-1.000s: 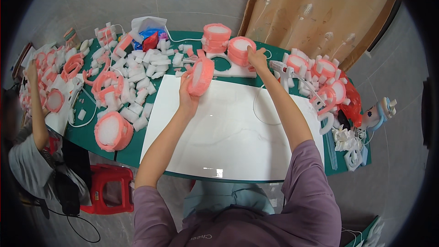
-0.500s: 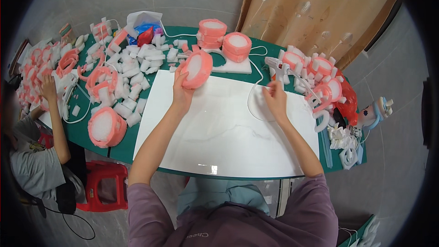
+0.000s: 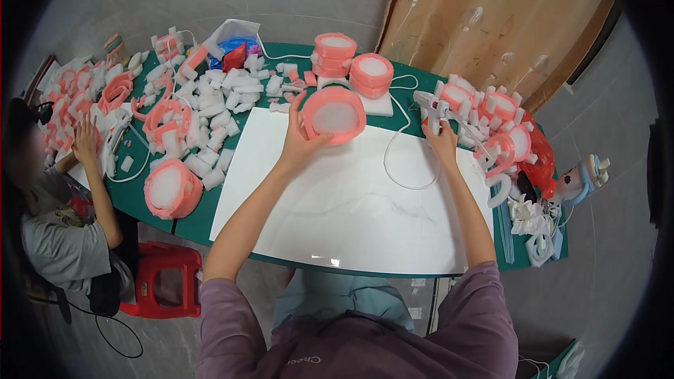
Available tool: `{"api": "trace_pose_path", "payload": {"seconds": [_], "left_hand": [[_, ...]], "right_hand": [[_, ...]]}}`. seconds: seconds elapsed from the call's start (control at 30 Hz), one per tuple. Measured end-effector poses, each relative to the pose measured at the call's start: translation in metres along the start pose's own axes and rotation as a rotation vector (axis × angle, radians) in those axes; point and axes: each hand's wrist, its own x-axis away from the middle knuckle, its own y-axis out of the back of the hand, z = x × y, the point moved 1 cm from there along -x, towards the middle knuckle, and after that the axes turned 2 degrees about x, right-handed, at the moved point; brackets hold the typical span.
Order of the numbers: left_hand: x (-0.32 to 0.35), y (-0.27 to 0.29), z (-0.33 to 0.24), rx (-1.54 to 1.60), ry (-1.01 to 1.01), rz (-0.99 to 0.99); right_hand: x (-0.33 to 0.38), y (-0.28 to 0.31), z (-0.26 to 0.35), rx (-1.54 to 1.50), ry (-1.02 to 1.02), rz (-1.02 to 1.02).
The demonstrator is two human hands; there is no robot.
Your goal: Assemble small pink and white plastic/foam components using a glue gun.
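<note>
My left hand (image 3: pixel 303 139) grips the rim of a round pink foam piece with a white disc inside (image 3: pixel 334 116). It is held above the far part of a glossy white board (image 3: pixel 344 203), its white face toward me. At the board's far right, my right hand (image 3: pixel 441 138) is closed around the handle of a white glue gun (image 3: pixel 434 107). A white cord (image 3: pixel 388 156) loops from the gun over the board. Two more round pink-and-white foam pieces, one stacked (image 3: pixel 333 55) and one beside it (image 3: pixel 371 75), stand behind the held piece.
Loose white foam blocks (image 3: pixel 210 102) and pink strips (image 3: pixel 168 123) heap up on the left, near another round foam piece (image 3: pixel 173 188). Pink foam pieces (image 3: pixel 500 105) and a red bag (image 3: pixel 539 161) crowd the right. A co-worker (image 3: pixel 77 217) sits at left beside a red stool (image 3: pixel 168 281).
My right hand has gone from beside the glue gun to gripping its handle. My left hand has shifted right and turned the foam piece so its white face shows more fully.
</note>
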Motion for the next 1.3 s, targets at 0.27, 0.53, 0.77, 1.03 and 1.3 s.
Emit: {"api": "trace_pose_path", "payload": {"seconds": [0.27, 0.53, 0.77, 1.03, 1.3], "left_hand": [[-0.003, 0.015, 0.012, 0.002, 0.052, -0.092], [0.001, 0.002, 0.013, -0.102, 0.155, 0.090], [0.013, -0.005, 0.021, -0.292, 0.346, 0.144], [0.020, -0.016, 0.017, -0.566, 0.459, 0.212], [0.016, -0.014, 0.016, -0.514, 0.456, 0.246]], "right_hand": [[0.013, -0.005, 0.001, -0.271, -0.014, -0.062], [0.065, 0.034, 0.055, -0.903, -0.120, 0.019], [0.090, 0.007, 0.079, -1.013, -0.046, 0.297], [0.099, -0.011, 0.075, -0.780, 0.037, 0.421], [0.095, -0.009, 0.077, -0.990, -0.058, 0.531]]}}
